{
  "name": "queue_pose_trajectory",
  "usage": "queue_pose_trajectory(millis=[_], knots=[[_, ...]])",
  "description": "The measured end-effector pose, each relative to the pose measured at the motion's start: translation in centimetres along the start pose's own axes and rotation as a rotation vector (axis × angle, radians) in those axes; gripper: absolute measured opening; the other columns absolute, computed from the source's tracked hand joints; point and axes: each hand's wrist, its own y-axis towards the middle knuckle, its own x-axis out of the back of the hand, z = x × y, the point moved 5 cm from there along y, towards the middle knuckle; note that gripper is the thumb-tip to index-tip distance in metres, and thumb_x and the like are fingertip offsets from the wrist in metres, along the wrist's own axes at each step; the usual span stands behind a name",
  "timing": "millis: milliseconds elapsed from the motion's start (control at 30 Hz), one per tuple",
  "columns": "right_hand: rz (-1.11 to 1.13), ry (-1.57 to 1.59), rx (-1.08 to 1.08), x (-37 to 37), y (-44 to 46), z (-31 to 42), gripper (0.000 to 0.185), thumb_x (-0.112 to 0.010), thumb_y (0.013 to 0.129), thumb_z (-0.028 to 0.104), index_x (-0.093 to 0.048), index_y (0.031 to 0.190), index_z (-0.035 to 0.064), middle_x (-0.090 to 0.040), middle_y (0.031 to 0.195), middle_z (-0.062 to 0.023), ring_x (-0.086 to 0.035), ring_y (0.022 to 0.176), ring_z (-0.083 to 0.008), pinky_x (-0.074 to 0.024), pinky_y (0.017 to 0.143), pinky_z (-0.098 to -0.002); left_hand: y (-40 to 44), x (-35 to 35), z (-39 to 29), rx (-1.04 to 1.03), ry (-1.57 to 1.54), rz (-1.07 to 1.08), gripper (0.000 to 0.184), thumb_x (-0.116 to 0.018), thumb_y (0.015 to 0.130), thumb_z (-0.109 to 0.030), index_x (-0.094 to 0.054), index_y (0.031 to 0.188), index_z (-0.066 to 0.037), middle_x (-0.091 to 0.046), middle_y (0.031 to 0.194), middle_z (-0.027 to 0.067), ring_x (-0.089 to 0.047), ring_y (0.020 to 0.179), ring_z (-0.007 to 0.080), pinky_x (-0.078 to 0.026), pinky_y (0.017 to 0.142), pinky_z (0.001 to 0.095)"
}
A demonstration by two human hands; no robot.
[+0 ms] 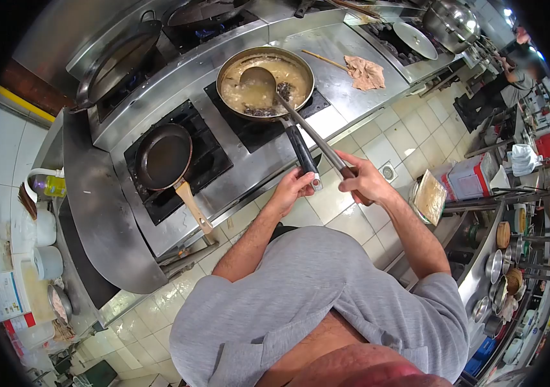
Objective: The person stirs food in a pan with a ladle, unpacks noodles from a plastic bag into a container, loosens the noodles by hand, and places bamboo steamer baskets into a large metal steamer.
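Steel ladle crosses pan rim, right hand gripping it; left hand pinches handle end beyond stove edge.

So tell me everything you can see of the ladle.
The ladle looks metal, with a round bowl, a long straight grey shaft and a brownish end. The right hand grips it near that end. It slants across the rim of the pan, its bowl down in the cloudy broth. Whether it touches the rim is unclear.

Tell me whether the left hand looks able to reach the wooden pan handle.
Likely yes: nothing shows between the left hand and the wooden handle, though that hand is on the black handle.
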Motion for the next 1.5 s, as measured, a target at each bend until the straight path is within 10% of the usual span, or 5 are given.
queue_pose_trajectory(millis=[167,300,533,1500], knots=[[-0.062,-0.433,0.021,1.3,-3.6,1.5,0.072,-0.058,0.069,-0.001,-0.036,0.137,0.0113,-0.042,0.063,0.0003,-0.049,0.052,-0.0093,-0.0433,0.045,-0.0262,0.2,0.1,0.0,-0.014,-0.002,-0.005,0.027,-0.059,0.088,-0.031,-0.054,0.103,-0.009,-0.059,0.091,0.0011,-0.053,0.078,0.0067,-0.045,0.073,0.024],[-0.085,-0.862,0.144,2.9,-6.4,2.9,0.072,-0.056,0.067,-0.003,-0.04,0.134,0.0137,-0.058,0.073,-0.011,-0.06,0.065,-0.0258,-0.0478,0.065,-0.0361,0.2,0.2,0.0,-0.008,0.004,0.0,0.027,-0.059,0.088,-0.031,-0.054,0.103,-0.009,-0.059,0.092,0.0011,-0.053,0.08,0.007,-0.045,0.073,0.0243],[-0.293,-1.446,0.222,4.5,-6.8,2.2,0.073,-0.055,0.068,-0.002,-0.04,0.134,0.0259,-0.059,0.078,-0.0105,-0.061,0.066,-0.0299,-0.0515,0.061,-0.0403,-0.1,-0.2,-0.6,-0.004,0.02,-0.018,0.025,-0.058,0.088,-0.028,-0.053,0.102,-0.008,-0.059,0.092,0.0043,-0.053,0.079,0.0096,-0.046,0.075,0.0278],[-0.373,-1.316,0.393,4.8,3.0,-2.6,0.068,-0.056,0.074,0.007,-0.038,0.134,0.0346,-0.061,0.079,-0.0098,-0.064,0.075,-0.027,-0.0528,0.061,-0.039,0.6,0.4,0.3,0.057,-0.079,0.008,0.012,-0.054,0.09,-0.019,-0.053,0.095,-0.008,-0.06,0.08,0.0033,-0.061,0.072,0.0168,-0.054,0.07,0.0373]])
